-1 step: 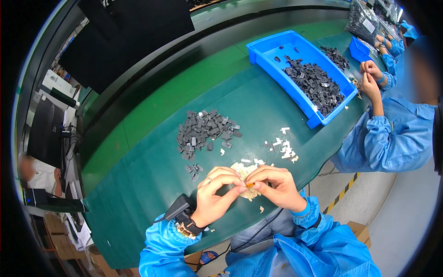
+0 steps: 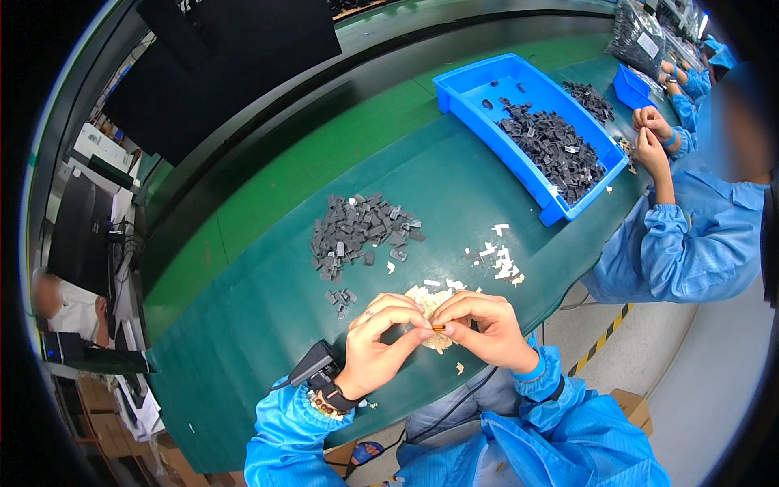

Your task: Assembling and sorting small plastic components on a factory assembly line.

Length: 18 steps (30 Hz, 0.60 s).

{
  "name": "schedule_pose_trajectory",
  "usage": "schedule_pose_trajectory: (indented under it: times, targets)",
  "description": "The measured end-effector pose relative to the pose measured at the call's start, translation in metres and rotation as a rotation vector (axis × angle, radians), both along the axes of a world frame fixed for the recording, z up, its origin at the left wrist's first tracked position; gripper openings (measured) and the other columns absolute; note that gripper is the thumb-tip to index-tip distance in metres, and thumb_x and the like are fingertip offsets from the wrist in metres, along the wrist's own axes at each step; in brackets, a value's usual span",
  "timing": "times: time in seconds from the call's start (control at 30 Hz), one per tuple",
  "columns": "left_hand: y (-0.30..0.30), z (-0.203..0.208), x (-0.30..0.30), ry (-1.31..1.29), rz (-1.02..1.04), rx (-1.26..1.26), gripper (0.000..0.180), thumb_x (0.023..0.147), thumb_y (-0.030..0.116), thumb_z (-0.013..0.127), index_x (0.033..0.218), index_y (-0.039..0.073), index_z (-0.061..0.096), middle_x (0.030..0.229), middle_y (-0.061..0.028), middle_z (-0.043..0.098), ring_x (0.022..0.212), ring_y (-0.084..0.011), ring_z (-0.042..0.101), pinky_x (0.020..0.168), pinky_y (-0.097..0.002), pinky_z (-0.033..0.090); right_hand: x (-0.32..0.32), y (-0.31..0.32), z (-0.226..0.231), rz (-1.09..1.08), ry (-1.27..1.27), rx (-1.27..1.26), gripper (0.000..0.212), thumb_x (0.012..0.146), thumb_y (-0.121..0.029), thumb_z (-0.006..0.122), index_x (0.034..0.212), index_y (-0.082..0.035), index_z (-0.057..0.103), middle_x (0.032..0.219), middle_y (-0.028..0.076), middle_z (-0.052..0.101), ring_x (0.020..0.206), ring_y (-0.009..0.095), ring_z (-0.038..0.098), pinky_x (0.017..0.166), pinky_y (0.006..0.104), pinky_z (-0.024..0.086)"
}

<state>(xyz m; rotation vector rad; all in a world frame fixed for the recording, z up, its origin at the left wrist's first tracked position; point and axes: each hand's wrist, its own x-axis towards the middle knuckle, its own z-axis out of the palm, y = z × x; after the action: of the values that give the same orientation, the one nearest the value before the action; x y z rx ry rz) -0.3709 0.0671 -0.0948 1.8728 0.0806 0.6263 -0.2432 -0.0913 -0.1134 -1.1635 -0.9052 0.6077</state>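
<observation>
My left hand (image 2: 385, 341) and my right hand (image 2: 490, 329) meet fingertip to fingertip over the near part of the table. Pinched between them is a small dark piece with an orange strip (image 2: 439, 328); the fingers cover most of it. Beneath and behind the hands lies a heap of cream-coloured slips (image 2: 436, 344), partly hidden. Farther off, to the left, is a pile of small dark grey plastic pieces (image 2: 357, 234), with a few more grey pieces (image 2: 342, 300) nearer my left hand. White scraps (image 2: 501, 261) are scattered beyond my right hand.
A blue tray (image 2: 488, 130) holding many dark pieces stands at the far right of the green table (image 2: 243, 357). Beside it sits a person in blue (image 2: 665, 252), hands together over the table. A black device (image 2: 318, 364) is by my left wrist.
The small piece at my fingertips has turned slightly, so its orange part looks thinner. My hands otherwise keep their place.
</observation>
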Motion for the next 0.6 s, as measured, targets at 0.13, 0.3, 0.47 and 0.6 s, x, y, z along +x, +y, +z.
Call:
schedule_pose_trajectory:
  times: [0.13, 0.3, 0.47, 0.6]
  targets:
    - [0.0026, -0.0013, 0.0028, 0.048, -0.093, -0.076, 0.013, 0.081, -0.002, 0.078, 0.09, 0.001, 0.069, 0.094, -0.0085, 0.068, 0.098, -0.0235, 0.063, 0.089, -0.0356, 0.05, -0.0001, -0.002, -0.0009, -0.005, 0.058, -0.033, 0.013, 0.089, -0.002, 0.073, 0.102, -0.003, 0.073, 0.093, 0.006, 0.072, 0.079, 0.009, 0.062, 0.06, 0.0234, 0.041]
    - [0.0025, -0.0029, 0.0029, 0.078, -0.133, -0.142, 0.012, 0.083, -0.002, 0.077, 0.091, 0.001, 0.069, 0.095, -0.0094, 0.067, 0.098, -0.0229, 0.063, 0.089, -0.0354, 0.05, 0.0031, 0.0007, -0.0013, -0.055, -0.137, 0.019, 0.013, 0.087, 0.0, 0.073, 0.1, -0.003, 0.072, 0.094, 0.006, 0.072, 0.08, 0.011, 0.063, 0.059, 0.0233, 0.042]
    - [-0.0034, -0.0051, 0.0, 0.145, -0.112, -0.351, 0.015, 0.082, -0.002, 0.078, 0.094, 0.001, 0.069, 0.096, -0.0096, 0.067, 0.097, -0.0221, 0.063, 0.088, -0.0356, 0.05, -0.0005, 0.0029, 0.0033, -0.112, -0.208, 0.059, 0.017, 0.082, 0.008, 0.071, 0.093, -0.005, 0.069, 0.093, 0.007, 0.072, 0.077, 0.013, 0.062, 0.058, 0.0242, 0.04]
    - [-0.0039, -0.0036, 0.0008, 0.017, -0.019, -0.095, 0.019, 0.077, -0.001, 0.082, 0.091, 0.002, 0.07, 0.093, -0.0085, 0.069, 0.095, -0.0226, 0.064, 0.086, -0.0352, 0.051, -0.0027, 0.002, 0.0029, -0.139, -0.226, 0.043, 0.017, 0.082, 0.008, 0.071, 0.093, -0.005, 0.069, 0.093, 0.006, 0.073, 0.079, 0.012, 0.064, 0.056, 0.0235, 0.039]
